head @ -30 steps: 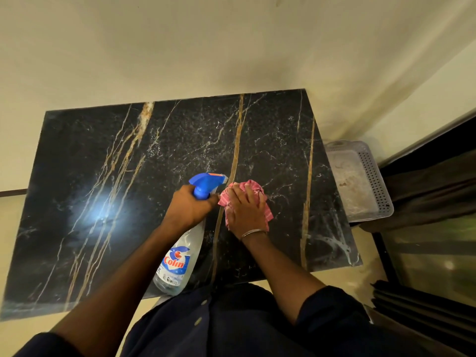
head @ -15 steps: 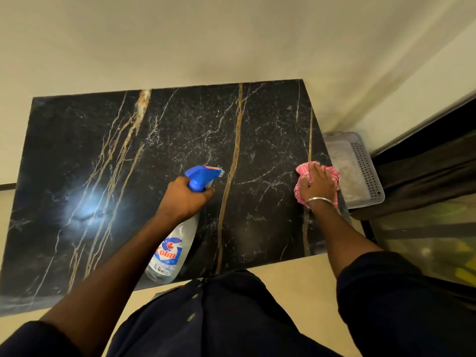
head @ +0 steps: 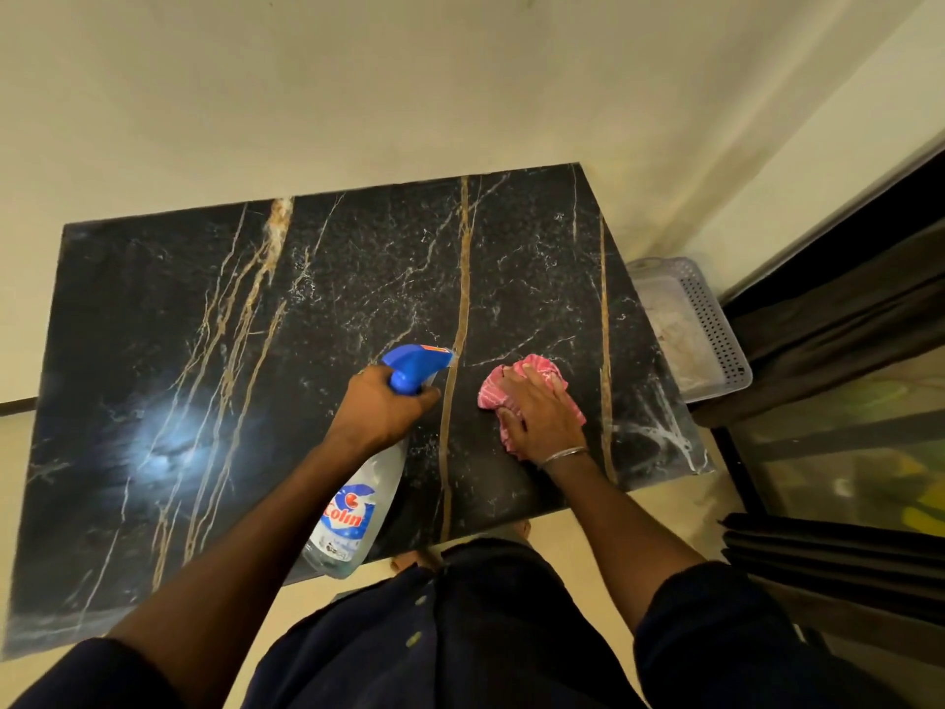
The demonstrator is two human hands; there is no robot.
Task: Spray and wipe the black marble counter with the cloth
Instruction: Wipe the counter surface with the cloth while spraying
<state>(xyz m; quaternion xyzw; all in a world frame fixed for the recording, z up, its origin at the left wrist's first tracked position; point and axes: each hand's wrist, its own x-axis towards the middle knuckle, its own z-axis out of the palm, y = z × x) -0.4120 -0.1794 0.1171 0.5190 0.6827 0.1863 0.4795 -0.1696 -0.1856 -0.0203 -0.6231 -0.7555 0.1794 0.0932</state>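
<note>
The black marble counter (head: 215,360) with gold and white veins fills the middle of the view. My left hand (head: 381,409) grips the neck of a clear spray bottle (head: 353,514) with a blue trigger head, held above the counter's near edge and pointing away from me. My right hand (head: 539,409) presses flat on a crumpled pink cloth (head: 532,368) on the counter's right part, just right of the central gold vein. A thin bangle sits on that wrist.
A pale perforated plastic basket (head: 716,335) stands just beyond the counter's right edge. Cream walls rise behind the counter. A dark frame with glass (head: 844,452) stands at the right. A bright light glare lies on the counter's left part.
My right hand slid the pink cloth from the middle out to the counter's right edge, then back left toward the central gold vein. The left hand kept hold of the bottle.
</note>
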